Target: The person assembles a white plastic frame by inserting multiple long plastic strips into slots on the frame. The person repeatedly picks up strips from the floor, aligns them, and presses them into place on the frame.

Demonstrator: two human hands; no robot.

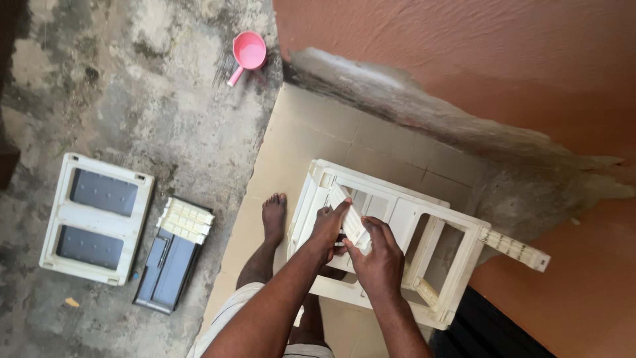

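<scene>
Single head-worn cam, looking almost straight down from standing height at the left hand and right hand, both mid-frame on a cream plastic frame. Wide view: concrete floor at left, reddish wall at right. No second view, so no overlap.

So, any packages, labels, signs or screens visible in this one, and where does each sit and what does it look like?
None can be seen: no package, label, sign or screen.
The left hand and right hand hold a cream plastic slat over a cream plastic frame.
Cream panel with two grey insets: on the concrete, far left.
Pink scoop: top, by the wall.
</scene>
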